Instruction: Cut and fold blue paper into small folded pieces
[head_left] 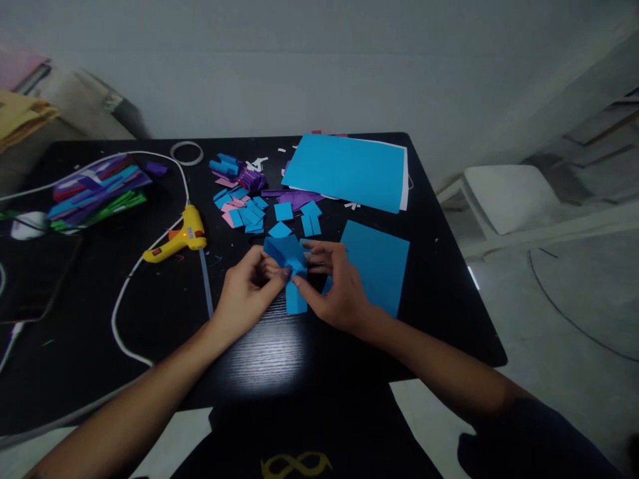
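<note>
A folded blue paper piece (296,296) is held between both hands above the black table (264,359), with a strip of it pointing down toward me. My left hand (247,286) pinches its left side, thumb near the middle. From the right, my right hand (337,286) grips it with the thumb low and the fingers behind, partly hidden. Just beyond the hands are small blue paper squares (283,211). A blue sheet (379,263) lies partly under my right hand and forearm. Larger blue sheets (349,169) are stacked farther back.
A yellow glue gun (190,233) with a white cord lies left of my left hand. Behind it are a bundle of coloured paper strips (100,186) and a tape ring (186,153). Purple and pink scraps (244,176) sit at the back. A white stool (509,196) stands right.
</note>
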The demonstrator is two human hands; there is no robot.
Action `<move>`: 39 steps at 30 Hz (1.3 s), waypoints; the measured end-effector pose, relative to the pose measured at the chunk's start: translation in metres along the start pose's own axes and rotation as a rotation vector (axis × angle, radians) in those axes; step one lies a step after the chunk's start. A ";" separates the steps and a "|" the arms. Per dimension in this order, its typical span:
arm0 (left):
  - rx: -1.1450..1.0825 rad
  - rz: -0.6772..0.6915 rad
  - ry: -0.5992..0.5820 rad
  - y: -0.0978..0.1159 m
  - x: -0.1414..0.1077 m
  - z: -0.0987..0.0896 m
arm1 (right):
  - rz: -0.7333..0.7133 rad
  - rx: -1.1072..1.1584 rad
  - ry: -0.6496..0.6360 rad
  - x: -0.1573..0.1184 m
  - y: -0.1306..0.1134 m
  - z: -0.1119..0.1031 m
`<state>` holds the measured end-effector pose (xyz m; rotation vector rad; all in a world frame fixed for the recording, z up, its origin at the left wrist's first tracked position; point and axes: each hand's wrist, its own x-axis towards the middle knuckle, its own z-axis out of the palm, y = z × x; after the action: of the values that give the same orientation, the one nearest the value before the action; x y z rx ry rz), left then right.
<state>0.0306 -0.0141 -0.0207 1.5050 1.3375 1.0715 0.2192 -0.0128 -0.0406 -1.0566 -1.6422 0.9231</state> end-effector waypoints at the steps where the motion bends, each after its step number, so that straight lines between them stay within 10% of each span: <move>1: 0.015 0.008 0.003 0.000 0.000 0.000 | 0.049 0.010 -0.004 0.001 -0.001 0.001; 12: 0.049 0.015 -0.027 0.000 -0.001 0.001 | 0.295 0.244 -0.068 0.004 0.005 0.004; 39: 0.105 -0.012 -0.069 -0.002 -0.001 -0.003 | 0.382 0.359 -0.074 0.007 0.016 0.008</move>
<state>0.0269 -0.0147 -0.0220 1.5950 1.3711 0.9460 0.2136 -0.0016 -0.0547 -1.1091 -1.2842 1.4616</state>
